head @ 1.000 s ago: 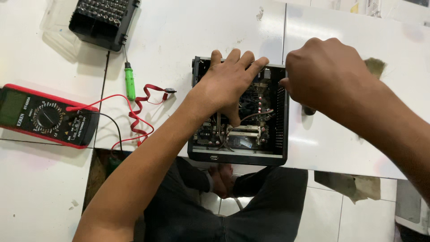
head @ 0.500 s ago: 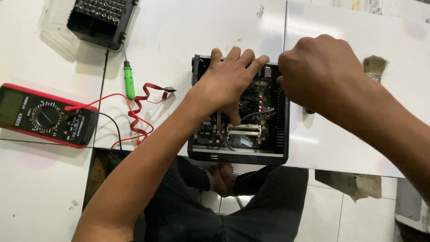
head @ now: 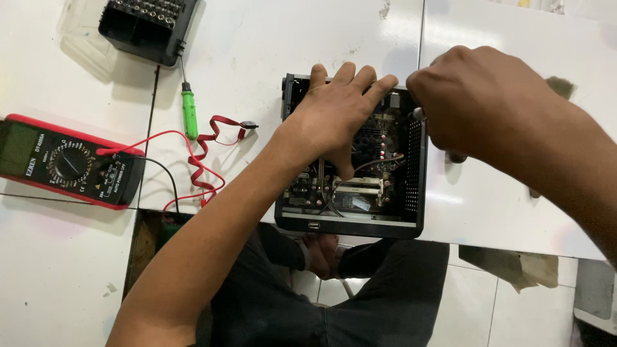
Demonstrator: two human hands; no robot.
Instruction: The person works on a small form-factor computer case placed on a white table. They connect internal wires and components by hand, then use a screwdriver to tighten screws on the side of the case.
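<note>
The right hand (head: 485,103) is closed in a fist grip on a dark tool handle (head: 457,156) at the right wall of the open black computer case (head: 416,186). The left hand (head: 334,119) lies flat, fingers spread, on the circuit board (head: 369,144) inside. The case sits at the near edge of the white desk (head: 257,58); a red multimeter (head: 67,164) and a green screwdriver (head: 188,114) lie to the left

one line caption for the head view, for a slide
Left hand pressed flat inside an open black computer case, right hand gripping a tool at its edge.
</note>
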